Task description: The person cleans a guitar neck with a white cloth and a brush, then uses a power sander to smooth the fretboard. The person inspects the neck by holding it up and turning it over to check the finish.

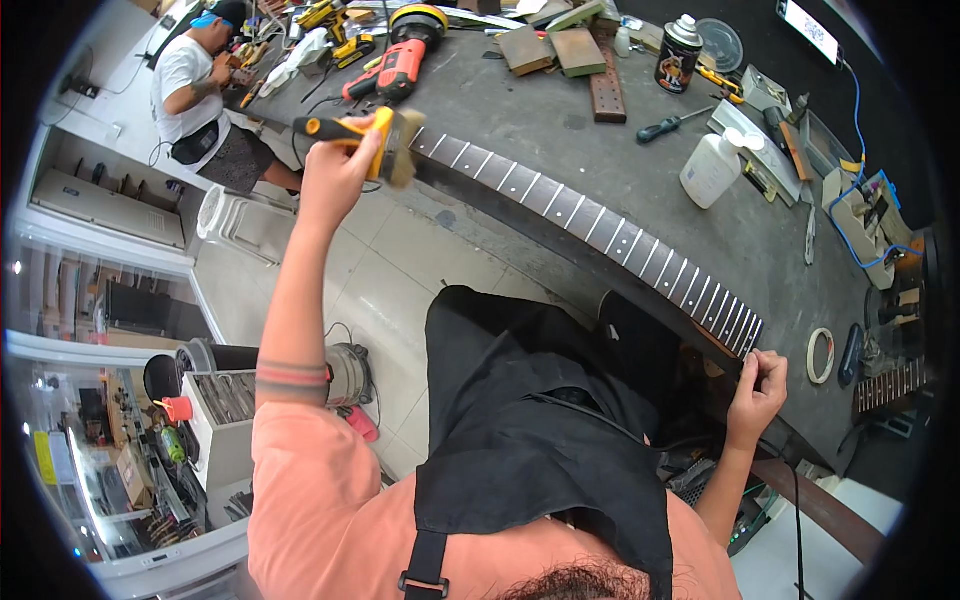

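A guitar neck (585, 216) with a dark fretboard, pale dot inlays and bright frets lies along the workbench's near edge, running from upper left to lower right. My left hand (343, 172) is closed round a brush (400, 150) with a yellow and black body and tan bristles, slightly blurred. The bristles are beside the neck's far left end; whether they touch it, I cannot tell. At the neck's lower right end, my right hand (758, 392) has its fingers curled, thumb and fingertips pinching the end edge.
On the workbench (480, 95) stand a red power sander (402, 66), wooden blocks (577, 52), a spray can (679, 54), a screwdriver (672, 124), a white bottle (711, 172) and a tape roll (820, 356). Another person (195, 100) works at the far left, near a white stool (235, 220).
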A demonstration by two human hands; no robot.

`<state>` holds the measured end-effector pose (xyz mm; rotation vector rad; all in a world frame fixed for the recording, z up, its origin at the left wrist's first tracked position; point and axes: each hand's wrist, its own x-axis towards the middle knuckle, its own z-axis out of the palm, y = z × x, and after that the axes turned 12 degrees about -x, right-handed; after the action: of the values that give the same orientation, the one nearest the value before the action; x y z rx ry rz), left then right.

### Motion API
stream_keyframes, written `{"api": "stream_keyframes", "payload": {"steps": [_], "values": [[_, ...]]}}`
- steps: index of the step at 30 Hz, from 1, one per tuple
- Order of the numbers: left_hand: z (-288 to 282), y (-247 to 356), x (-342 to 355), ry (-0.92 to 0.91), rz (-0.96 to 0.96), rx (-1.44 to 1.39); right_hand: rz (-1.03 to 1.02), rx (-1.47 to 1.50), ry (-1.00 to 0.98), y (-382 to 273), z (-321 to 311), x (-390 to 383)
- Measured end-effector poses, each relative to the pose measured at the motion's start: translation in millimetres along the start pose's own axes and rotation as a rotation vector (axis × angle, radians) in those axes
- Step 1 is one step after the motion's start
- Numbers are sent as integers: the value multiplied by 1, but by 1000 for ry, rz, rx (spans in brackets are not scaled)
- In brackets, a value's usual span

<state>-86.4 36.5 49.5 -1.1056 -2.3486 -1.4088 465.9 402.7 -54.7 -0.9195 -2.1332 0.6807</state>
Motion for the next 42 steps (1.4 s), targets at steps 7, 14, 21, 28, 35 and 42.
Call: {"api": "stream_keyframes", "payload": {"steps": [7,14,21,28,35,42], "values": [[8,10,-11,151,-65,-39,0,-1,11,0,-1,3],[8,21,-21,242,-86,37,11,53,-20,-10,-1,2],[191,189,-115,-325,204,-706,-34,68,-3,-2,-1,1],[177,160,-113,-408,-123,-760,-92,0,17,8,-6,-6],[79,74,-56,183,-74,-160,-175,-48,98,-2,1,-4],[273,273,-142,-399,491,-722,-203,-16,102,-2,0,2]]}}
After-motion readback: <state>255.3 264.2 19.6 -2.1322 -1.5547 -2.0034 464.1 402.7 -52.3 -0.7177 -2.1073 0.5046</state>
